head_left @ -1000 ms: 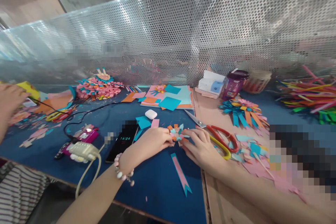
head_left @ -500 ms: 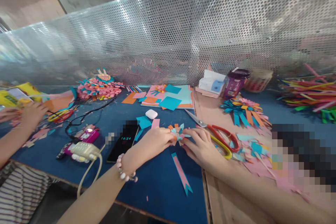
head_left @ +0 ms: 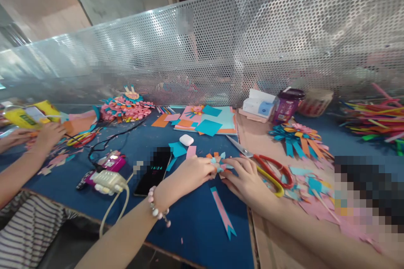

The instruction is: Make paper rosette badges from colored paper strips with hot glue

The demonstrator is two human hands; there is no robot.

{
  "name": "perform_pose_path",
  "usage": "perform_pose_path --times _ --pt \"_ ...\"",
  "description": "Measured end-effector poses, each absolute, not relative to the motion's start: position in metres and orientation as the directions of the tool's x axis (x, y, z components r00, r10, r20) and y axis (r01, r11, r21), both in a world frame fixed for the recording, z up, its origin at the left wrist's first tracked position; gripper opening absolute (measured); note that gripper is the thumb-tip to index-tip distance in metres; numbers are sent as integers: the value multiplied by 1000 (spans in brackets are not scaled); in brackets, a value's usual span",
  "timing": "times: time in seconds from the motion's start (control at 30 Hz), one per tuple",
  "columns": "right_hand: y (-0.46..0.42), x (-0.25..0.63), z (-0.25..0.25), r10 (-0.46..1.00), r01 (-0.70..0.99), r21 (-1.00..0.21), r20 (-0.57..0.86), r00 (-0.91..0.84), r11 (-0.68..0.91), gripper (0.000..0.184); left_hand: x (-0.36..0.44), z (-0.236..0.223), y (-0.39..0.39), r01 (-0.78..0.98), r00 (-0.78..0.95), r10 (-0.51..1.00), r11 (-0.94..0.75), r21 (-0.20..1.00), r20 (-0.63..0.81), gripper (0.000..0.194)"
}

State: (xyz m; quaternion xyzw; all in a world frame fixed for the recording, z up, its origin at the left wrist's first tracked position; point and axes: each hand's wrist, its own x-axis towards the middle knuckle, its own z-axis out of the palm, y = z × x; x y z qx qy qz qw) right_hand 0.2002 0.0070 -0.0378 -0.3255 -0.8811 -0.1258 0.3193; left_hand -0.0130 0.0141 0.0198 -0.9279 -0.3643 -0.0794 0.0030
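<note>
Between my hands is a small paper flower with orange and light blue petals, partly hidden by my fingers. My left hand, with a beaded bracelet at the wrist, pinches its left side. On its right side, the bent fingers of my right hand grip it too. Just below lies a pink and blue paper ribbon strip with notched ends. Scissors with red handles rest to the right of my right hand, beside a yellow handle. A black phone lies left of my left hand.
Paper sheets and a white earbud case lie ahead. Finished paper flowers are heaped at left and right. A purple cup stands at the back. A pink power adapter trails cables; another person's hand works far left.
The whole view has shifted slightly, so things sit a little further right and lower. My hands stay on the paper flower, and the fingers have moved only slightly.
</note>
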Motion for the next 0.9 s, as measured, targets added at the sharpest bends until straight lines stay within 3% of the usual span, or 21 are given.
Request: perform_pose_path --times 0.37,0.53,0.67,0.9 --pt "9 199 -37 483 628 -29 667 -567 778 11 -16 18 16 677 715 678 -733 73 170 12" --pt "4 202 -33 491 581 -94 651 -579 809 21 -18 25 13 625 731 663 -746 231 160 11" --pt "4 202 -33 437 557 -72 704 -559 828 26 -17 34 11 545 751 635 -751 373 179 12" --pt "10 203 -35 431 525 -122 737 -521 842 14 -18 37 14 487 754 630 -727 483 188 15"
